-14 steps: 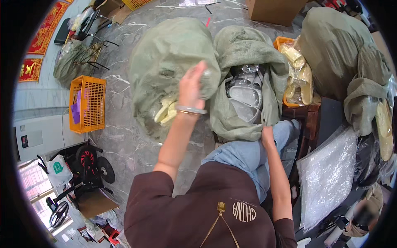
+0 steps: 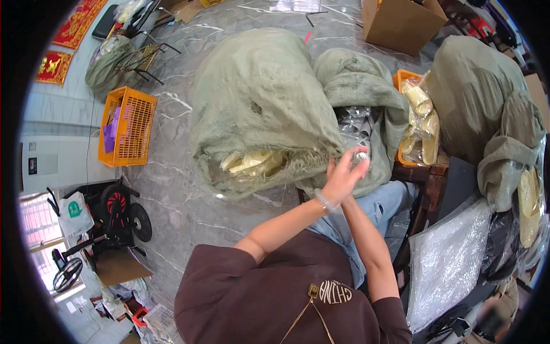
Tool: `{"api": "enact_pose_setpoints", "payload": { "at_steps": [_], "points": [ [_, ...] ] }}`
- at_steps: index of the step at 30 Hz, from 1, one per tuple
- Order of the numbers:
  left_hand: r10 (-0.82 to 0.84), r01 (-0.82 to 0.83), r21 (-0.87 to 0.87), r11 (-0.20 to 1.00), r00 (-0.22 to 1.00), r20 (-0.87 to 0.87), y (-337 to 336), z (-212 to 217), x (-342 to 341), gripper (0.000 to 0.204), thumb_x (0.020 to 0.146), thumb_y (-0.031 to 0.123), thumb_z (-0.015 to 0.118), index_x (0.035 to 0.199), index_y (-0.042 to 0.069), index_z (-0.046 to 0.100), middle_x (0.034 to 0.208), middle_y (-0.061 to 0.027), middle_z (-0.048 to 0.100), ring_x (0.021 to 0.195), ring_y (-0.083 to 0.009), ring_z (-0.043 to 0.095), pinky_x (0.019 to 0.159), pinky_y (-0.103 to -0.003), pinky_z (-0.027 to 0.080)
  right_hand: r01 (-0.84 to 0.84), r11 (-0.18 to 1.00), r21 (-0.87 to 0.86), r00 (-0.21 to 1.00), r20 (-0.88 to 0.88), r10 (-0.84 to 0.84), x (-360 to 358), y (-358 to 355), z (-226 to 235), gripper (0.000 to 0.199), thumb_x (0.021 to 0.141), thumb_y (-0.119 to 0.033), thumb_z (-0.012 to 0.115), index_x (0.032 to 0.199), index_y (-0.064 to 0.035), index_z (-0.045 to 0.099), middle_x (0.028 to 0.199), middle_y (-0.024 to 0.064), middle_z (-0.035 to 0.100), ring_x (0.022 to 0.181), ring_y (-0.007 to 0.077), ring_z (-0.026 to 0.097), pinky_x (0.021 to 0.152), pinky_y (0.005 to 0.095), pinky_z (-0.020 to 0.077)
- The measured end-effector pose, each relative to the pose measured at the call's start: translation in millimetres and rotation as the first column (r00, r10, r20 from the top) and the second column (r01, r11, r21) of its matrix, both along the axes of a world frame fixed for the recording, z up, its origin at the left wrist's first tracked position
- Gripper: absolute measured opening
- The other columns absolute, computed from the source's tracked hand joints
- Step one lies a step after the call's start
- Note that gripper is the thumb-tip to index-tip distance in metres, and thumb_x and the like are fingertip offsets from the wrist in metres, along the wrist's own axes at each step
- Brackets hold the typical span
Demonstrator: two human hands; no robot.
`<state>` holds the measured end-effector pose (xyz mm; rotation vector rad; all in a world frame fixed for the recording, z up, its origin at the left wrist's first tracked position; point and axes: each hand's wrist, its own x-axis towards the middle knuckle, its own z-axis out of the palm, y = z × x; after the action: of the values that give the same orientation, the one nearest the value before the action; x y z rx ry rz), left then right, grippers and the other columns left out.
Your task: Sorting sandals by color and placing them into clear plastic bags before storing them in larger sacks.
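Hands meet in the head view, just in front of the open mouth of a green mesh sack. The left hand (image 2: 342,179), with a pale bracelet on its wrist, lies over the right one and covers it almost wholly; its fingers are curled around a small clear plastic packet (image 2: 360,156) that shows at the fingertips. Of the right hand only the forearm rising from below can be seen, so how its grip stands cannot be told. The packet is held right at the rim of the open sack (image 2: 366,86), whose inside shows more crumpled clear wrapping. To the left of it lies a larger mesh sack (image 2: 258,97) on its side on the grey marble floor (image 2: 172,189), with pale yellow items showing through its torn lower edge. Right of the open sack, an orange crate (image 2: 401,77) holds bagged pale yellow slippers (image 2: 421,123). Further right stand more stuffed green sacks. An orange basket (image 2: 127,135) with purple things in it sits on the floor well to the left, and a cardboard box (image 2: 401,20) stands at the top.
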<state>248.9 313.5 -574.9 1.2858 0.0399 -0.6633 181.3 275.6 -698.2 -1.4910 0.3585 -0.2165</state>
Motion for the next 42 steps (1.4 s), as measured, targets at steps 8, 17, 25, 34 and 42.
{"api": "enact_pose_setpoints", "payload": {
  "at_steps": [8, 17, 25, 34, 42],
  "points": [
    [0.339, -0.714, 0.134, 0.688, 0.152, -0.928, 191.5, -161.8, -14.1, 0.095, 0.076, 0.053, 0.067, 0.143, 0.006, 0.018, 0.133, -0.0185, 0.034, 0.118, -0.0355, 0.044, 0.099, -0.048, 0.038, 0.124, 0.696, 0.707, 0.992, -0.114, -0.06, 50.4, -11.8, -73.6, 0.044, 0.091, -0.023, 0.057, 0.129, -0.0062, 0.045, 0.116, 0.0077, 0.054, 0.097, 0.0209, 0.056, 0.085, 0.0335, 0.0493],
    [0.689, -0.693, 0.346, 0.633, 0.299, -0.66, 314.3, -318.8, 81.3, 0.022, 0.09, 0.023, 0.054, 0.104, 0.007, 0.057, 0.094, -0.0103, 0.062, 0.086, -0.0285, 0.06, 0.069, -0.045, 0.053, 0.197, 0.873, 0.447, 0.98, -0.119, -0.16, 42.6, -21.9, -51.0, 0.045, 0.095, -0.042, 0.045, 0.125, -0.0091, 0.05, 0.11, 0.0047, 0.058, 0.081, 0.0134, 0.058, 0.063, 0.0293, 0.0497],
    [0.21, -0.31, 0.609, 0.73, 0.95, 0.232, 290.6, 15.2, 55.8, 0.031, 0.089, 0.031, 0.058, 0.096, 0.001, 0.056, 0.077, -0.0043, 0.058, 0.066, -0.0145, 0.051, 0.055, -0.032, 0.042, 0.043, 0.986, -0.158, 0.995, 0.092, -0.029, 77.0, -52.8, -40.4, 0.052, 0.087, -0.015, 0.058, 0.135, -0.0086, 0.04, 0.134, 0.0089, 0.045, 0.124, 0.0233, 0.04, 0.108, 0.0382, 0.0285],
    [0.0, -0.002, 0.072, 0.997, 1.0, 0.022, 176.4, 35.2, 105.4, 0.025, 0.091, 0.017, 0.054, 0.109, 0.0, 0.059, 0.094, -0.0054, 0.064, 0.088, -0.0151, 0.059, 0.08, -0.029, 0.047, 0.178, 0.861, -0.477, 0.948, 0.317, -0.021, 126.9, -3.1, 137.1, 0.031, 0.078, -0.003, 0.054, 0.108, -0.0032, 0.06, 0.112, 0.0162, 0.059, 0.109, 0.0325, 0.053, 0.096, 0.0405, 0.0384],
    [-0.164, 0.179, 0.056, 0.982, 0.967, -0.196, 44.0, 12.5, 143.4, 0.037, 0.088, 0.031, 0.061, 0.106, -0.001, 0.06, 0.092, -0.0056, 0.065, 0.078, -0.0145, 0.062, 0.07, -0.03, 0.05, -0.455, 0.629, -0.63, 0.882, -0.415, 0.222, 95.0, 23.0, 100.7, 0.025, 0.071, -0.007, 0.059, 0.095, -0.004, 0.063, 0.099, 0.0189, 0.062, 0.094, 0.0374, 0.057, 0.082, 0.0462, 0.0436]
  ]
}}
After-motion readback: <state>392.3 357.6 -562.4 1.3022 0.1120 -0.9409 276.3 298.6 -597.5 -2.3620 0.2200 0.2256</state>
